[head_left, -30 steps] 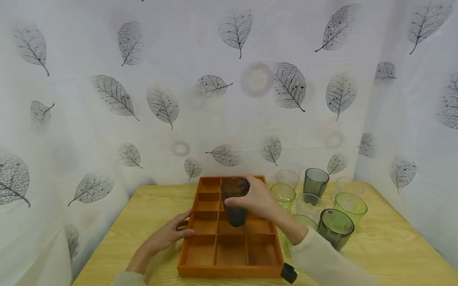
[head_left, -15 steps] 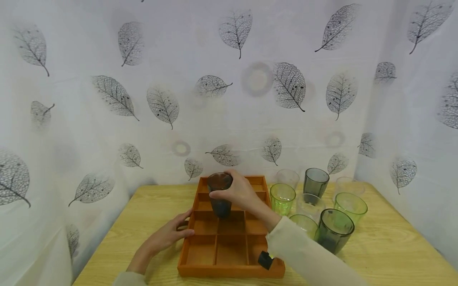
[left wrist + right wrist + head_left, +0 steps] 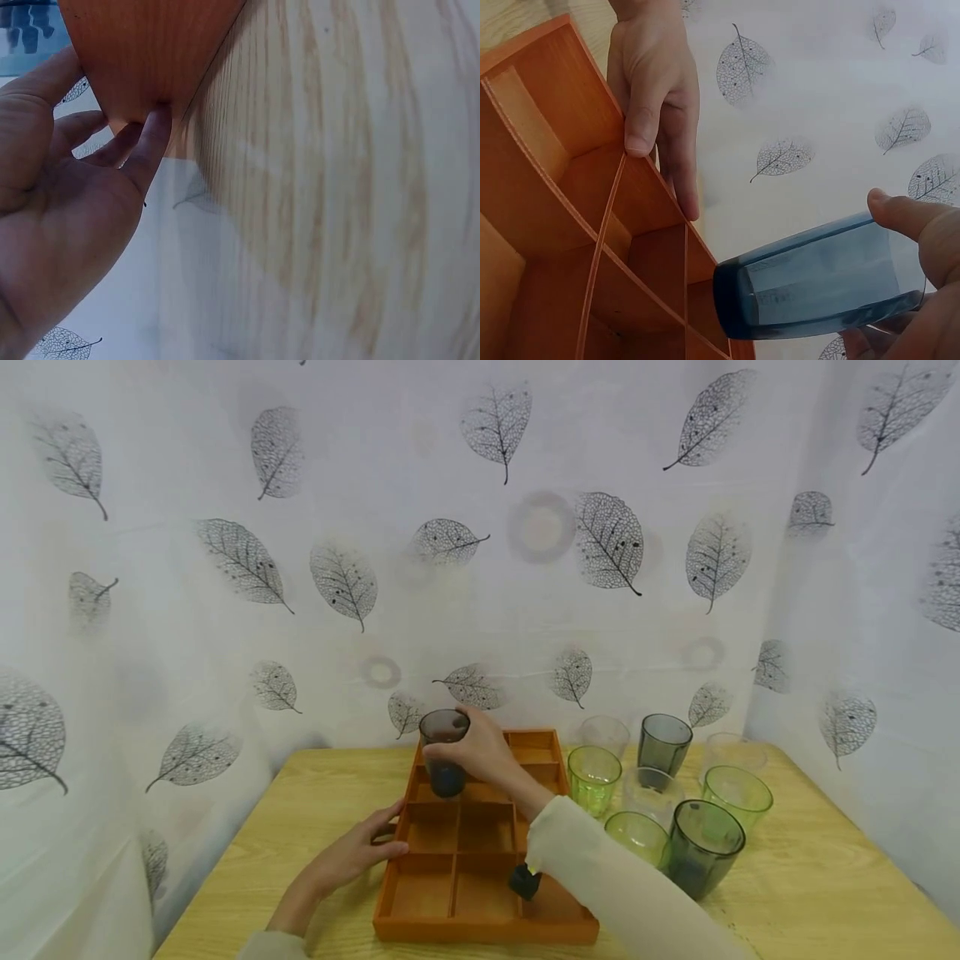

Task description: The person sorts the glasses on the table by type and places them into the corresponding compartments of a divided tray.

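Observation:
My right hand (image 3: 486, 753) grips a dark grey tumbler (image 3: 444, 770) near its rim, thumb on the near side. The tumbler is held over the far left compartments of an orange wooden divided tray (image 3: 487, 930), looking bluish in the right wrist view. There, the base of the glass (image 3: 817, 281) points toward the tray's edge and overlaps a compartment. At the tray's left side rests my left hand (image 3: 341, 857), its thumb on the rim and straight fingers (image 3: 154, 142) against the outer wall.
Right of the tray stand several glasses: green tumblers (image 3: 594, 777), grey tumblers (image 3: 663, 750) and clear ones (image 3: 652, 793). A black device (image 3: 525, 882) sits at my right wrist. The wooden table (image 3: 277, 793) meets a leaf-patterned curtain (image 3: 390, 610) at the back.
My right hand has carried the grey tumbler left and farther back, from above the tray's middle to its far left corner. The left hand has stayed at the tray's side.

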The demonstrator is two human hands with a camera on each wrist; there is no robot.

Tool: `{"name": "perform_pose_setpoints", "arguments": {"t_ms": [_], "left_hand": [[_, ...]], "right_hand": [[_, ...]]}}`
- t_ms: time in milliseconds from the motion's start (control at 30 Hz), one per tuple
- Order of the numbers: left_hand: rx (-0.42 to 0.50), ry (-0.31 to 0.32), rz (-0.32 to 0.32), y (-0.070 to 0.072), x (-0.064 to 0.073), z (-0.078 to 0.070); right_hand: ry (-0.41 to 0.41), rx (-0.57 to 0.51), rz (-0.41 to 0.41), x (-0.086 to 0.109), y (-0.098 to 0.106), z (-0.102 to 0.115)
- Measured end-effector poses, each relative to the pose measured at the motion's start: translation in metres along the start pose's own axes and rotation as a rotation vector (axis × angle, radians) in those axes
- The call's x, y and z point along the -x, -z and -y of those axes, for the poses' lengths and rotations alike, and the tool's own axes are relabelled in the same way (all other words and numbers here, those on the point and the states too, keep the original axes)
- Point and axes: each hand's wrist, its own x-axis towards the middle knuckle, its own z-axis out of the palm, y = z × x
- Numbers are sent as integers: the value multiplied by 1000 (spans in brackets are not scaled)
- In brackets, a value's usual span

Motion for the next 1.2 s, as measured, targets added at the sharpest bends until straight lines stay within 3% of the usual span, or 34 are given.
{"name": "perform_pose_setpoints", "arguments": {"t_ms": [233,600,833,1200], "left_hand": [[-8,16,-1,0,-1,0],[3,1,2,-3,-2,-2],[21,9,3,-4,-2,-1],[16,7,-5,-2,0,0]], "right_hand": [[32,-9,-39,-11,-12,-8],[30,6,-51,-10,-30,-29],[57,82,-2,-11,-43,-48],[48,25,79,-8,-39,-43]]}}
